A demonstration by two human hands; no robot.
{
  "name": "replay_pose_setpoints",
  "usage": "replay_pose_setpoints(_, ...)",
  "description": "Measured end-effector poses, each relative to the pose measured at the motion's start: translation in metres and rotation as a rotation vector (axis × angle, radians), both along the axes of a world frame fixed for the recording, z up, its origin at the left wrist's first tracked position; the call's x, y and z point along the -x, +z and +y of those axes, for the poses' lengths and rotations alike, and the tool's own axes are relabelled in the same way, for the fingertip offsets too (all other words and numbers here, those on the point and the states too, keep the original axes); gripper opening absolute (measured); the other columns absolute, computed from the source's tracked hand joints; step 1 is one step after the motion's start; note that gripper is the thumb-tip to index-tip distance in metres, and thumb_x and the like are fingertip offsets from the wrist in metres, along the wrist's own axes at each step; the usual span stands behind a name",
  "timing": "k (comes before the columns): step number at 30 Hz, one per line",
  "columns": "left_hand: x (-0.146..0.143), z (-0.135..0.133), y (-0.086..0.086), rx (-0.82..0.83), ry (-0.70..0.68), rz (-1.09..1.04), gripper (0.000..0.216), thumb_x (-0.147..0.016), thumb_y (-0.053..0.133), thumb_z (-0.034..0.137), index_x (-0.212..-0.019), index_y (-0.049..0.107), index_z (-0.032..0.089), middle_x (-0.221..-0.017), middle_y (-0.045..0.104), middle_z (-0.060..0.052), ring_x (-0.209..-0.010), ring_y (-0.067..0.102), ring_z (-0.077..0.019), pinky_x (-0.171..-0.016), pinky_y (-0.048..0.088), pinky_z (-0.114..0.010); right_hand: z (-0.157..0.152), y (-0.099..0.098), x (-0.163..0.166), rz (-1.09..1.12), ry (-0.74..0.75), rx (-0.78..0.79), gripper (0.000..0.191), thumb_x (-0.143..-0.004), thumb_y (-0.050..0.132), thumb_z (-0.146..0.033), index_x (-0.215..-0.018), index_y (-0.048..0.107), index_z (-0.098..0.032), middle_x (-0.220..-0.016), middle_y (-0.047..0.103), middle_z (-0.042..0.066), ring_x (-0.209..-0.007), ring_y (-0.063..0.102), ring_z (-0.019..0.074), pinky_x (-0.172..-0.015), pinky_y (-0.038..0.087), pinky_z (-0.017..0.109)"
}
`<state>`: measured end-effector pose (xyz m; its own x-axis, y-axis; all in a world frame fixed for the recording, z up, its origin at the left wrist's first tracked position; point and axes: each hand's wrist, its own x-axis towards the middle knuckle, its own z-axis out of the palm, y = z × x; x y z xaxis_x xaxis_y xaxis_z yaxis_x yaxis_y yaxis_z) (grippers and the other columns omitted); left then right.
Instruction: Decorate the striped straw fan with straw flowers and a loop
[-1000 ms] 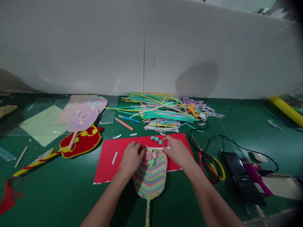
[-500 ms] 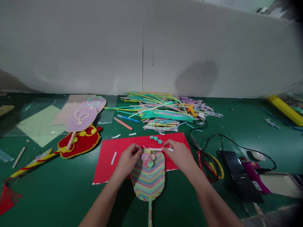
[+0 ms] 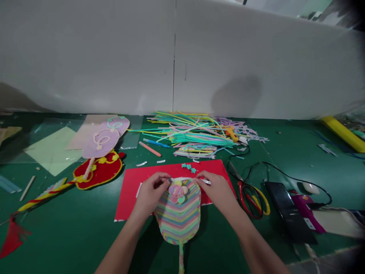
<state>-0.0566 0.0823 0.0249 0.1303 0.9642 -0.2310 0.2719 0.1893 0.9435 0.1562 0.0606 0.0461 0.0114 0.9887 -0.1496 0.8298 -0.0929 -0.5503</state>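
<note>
A round hand fan with wavy pastel stripes lies in front of me, its thin handle pointing toward me. Near its top edge sits a pastel flower. Along that edge runs a narrow white strip. My left hand is closed, pinching at the fan's upper left where the strip's left end lies; its fingertips partly hide the contact. At the upper right, my right hand pinches the strip between thumb and forefinger, with a short tail sticking out past the fingers.
Beneath the fan lies a red board bearing small teal flowers. Behind it are piled pipe cleaners and an orange glue gun. Pliers, a phone and cables lie right; purple and red fans lie left.
The white strip now lies against the fan's top edge instead of stretched just above it. My left hand has shifted slightly left, and the fan sits a little tilted.
</note>
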Motion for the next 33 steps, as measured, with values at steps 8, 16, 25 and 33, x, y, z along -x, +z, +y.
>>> replay_pose_setpoints(8,-0.01,-0.012,0.032,-0.109,-0.032,0.055,0.017,-0.076,0.053,0.029,-0.088,0.059,0.019,-0.084,0.066,-0.002,-0.078,0.063,-0.0158,-0.065,0.051,-0.023,-0.004,0.02,-0.019,0.045,0.095,-0.099,0.029,-0.083,0.048,-0.044,-0.098,0.067,-0.029,-0.094,0.061,0.005,-0.093,0.056,0.02,-0.081,0.043,0.033)
replay_pose_setpoints(16,-0.014,-0.016,0.033,-0.179,-0.036,0.102,0.017,-0.078,0.052,0.031,-0.09,0.059,0.021,-0.085,0.066,-0.002,-0.08,0.063,-0.0167,-0.066,0.052,-0.024,0.006,0.033,-0.001,0.472,0.158,-0.058,0.018,-0.08,0.056,-0.034,-0.087,0.066,-0.022,-0.092,0.065,0.003,-0.089,0.058,0.0168,-0.081,0.044,0.029)
replay_pose_setpoints(25,-0.016,-0.013,0.032,-0.135,0.006,0.025,0.014,-0.077,0.052,0.029,-0.087,0.058,0.02,-0.083,0.065,-0.002,-0.077,0.062,-0.0147,-0.063,0.05,-0.021,0.009,0.02,0.006,0.582,0.054,-0.009,0.013,-0.075,0.06,-0.03,-0.077,0.064,-0.017,-0.08,0.066,0.001,-0.078,0.06,0.0145,-0.071,0.044,0.025)
replay_pose_setpoints(33,-0.016,-0.011,0.033,-0.138,0.041,0.025,0.015,-0.076,0.052,0.028,-0.086,0.058,0.019,-0.08,0.064,-0.002,-0.075,0.062,-0.0149,-0.063,0.05,-0.023,0.004,0.027,0.012,0.464,-0.001,-0.25,0.014,-0.079,0.057,-0.032,-0.082,0.062,-0.02,-0.084,0.063,0.003,-0.083,0.057,0.0159,-0.077,0.044,0.028)
